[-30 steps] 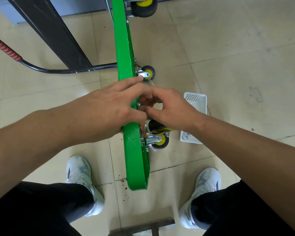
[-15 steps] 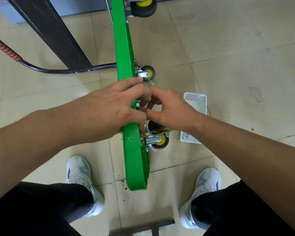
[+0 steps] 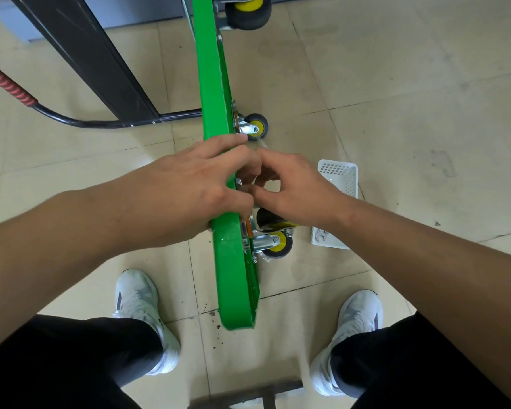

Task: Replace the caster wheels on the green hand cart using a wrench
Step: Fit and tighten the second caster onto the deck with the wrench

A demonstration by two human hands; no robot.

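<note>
The green metal hand cart deck (image 3: 236, 278) stands on edge, its long axis running away from the person. The left hand (image 3: 189, 187) wraps over its top edge. On the wheel side, the right hand (image 3: 295, 187) pinches the silver mounting hardware (image 3: 239, 182) just above the near grey-and-yellow caster wheel (image 3: 278, 246). The silver wrench (image 3: 322, 239) lies in the white plastic basket (image 3: 348, 178) on the floor, beside the right wrist and nearer that hand.

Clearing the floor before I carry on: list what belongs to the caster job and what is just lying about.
Job: green cart deck; near caster; far caster; wrench in the white basket; left hand gripping the deck; right hand, fingers at the caster mount.
Lying about: black panel; dark metal frame by the feet.
</note>
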